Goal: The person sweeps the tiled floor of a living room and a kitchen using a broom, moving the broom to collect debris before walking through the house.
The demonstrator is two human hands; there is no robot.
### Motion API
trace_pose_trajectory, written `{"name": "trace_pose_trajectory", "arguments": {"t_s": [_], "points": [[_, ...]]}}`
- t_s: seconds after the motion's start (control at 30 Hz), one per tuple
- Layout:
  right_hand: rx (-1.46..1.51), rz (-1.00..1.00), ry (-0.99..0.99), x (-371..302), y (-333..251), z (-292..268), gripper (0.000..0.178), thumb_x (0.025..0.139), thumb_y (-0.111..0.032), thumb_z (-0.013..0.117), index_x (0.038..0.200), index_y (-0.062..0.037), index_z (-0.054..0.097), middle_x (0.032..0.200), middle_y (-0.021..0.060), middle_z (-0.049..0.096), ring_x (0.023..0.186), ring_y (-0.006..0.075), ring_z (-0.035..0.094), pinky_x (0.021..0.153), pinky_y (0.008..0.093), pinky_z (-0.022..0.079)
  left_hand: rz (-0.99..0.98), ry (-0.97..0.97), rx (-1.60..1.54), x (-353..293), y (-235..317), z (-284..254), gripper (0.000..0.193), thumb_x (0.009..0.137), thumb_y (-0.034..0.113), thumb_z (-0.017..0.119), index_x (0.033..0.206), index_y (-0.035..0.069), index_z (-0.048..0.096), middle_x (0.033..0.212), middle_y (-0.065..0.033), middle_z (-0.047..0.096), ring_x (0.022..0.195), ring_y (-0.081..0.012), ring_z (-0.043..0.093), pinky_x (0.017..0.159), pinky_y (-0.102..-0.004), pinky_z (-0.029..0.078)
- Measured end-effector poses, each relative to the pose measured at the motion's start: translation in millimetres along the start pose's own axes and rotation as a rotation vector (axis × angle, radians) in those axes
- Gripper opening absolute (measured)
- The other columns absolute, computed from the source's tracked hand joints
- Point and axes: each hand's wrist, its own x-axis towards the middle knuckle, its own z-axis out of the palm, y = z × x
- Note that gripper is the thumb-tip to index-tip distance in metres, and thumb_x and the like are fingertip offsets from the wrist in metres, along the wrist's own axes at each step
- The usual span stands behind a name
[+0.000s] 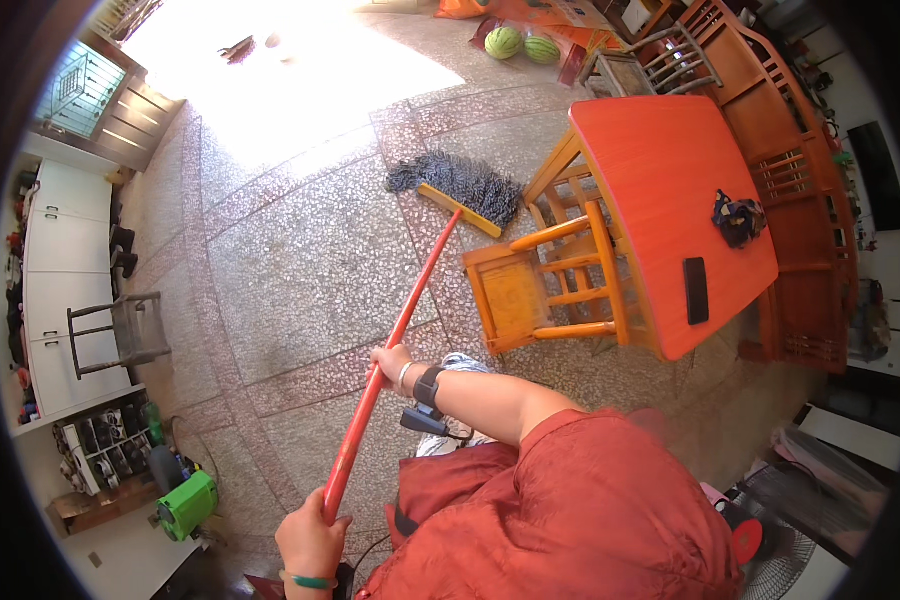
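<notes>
A mop with a long red handle (407,316) slants away from me across the speckled floor. Its shaggy grey-blue head (460,184) lies spread on the floor, joined to a yellow bar. My left hand (311,538), with a green bangle at the wrist, is closed round the near end of the handle. Farther up, my right hand (392,364) grips the same handle from the right side, a pale bangle and a black wrist strap behind it. The mop head's right end is close to the legs of a wooden table.
Right of the mop stand a yellow wooden chair (510,304) and a red-topped table (670,200) bearing a black phone (696,290) and a dark bundle (739,219). Watermelons (504,43) lie at the back. On the left are a dark chair (135,330), white cabinets (68,270) and a green machine (187,506).
</notes>
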Motion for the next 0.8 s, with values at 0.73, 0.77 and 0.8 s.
{"name": "trace_pose_trajectory", "arguments": {"t_s": [0.73, 0.77, 0.8], "points": [[-0.385, 0.083, 0.033, 61, -64, -63, 0.012, 0.065, 0.000, 0.049, 0.073, 0.0007, 0.040, 0.056, 0.0118, 0.048, 0.049, 0.0254, 0.054, 0.047, 0.0389, 0.048, -0.073, -0.085, -0.396, 53, 52, 93, 0.035, 0.063, 0.020, 0.061, 0.093, 0.008, 0.048, 0.070, -0.0144, 0.056, 0.066, -0.0333, 0.054, 0.058, -0.0393, 0.042], [-0.410, 0.081, 0.052, 68, -77, -71, 0.012, 0.065, 0.000, 0.049, 0.072, 0.0005, 0.040, 0.056, 0.0119, 0.048, 0.049, 0.0253, 0.054, 0.048, 0.0391, 0.049, -0.056, -0.106, -0.432, 61, 64, 97, 0.035, 0.064, 0.021, 0.061, 0.094, 0.008, 0.047, 0.070, -0.0152, 0.056, 0.066, -0.0339, 0.053, 0.058, -0.0400, 0.042], [-0.435, 0.078, 0.071, 75, -91, -79, 0.011, 0.064, 0.000, 0.049, 0.072, 0.0004, 0.041, 0.055, 0.0120, 0.048, 0.049, 0.0251, 0.054, 0.049, 0.0392, 0.049, -0.039, -0.127, -0.467, 70, 74, 102, 0.036, 0.065, 0.021, 0.060, 0.095, 0.008, 0.046, 0.070, -0.0159, 0.056, 0.066, -0.0344, 0.053, 0.058, -0.0407, 0.042]]}}
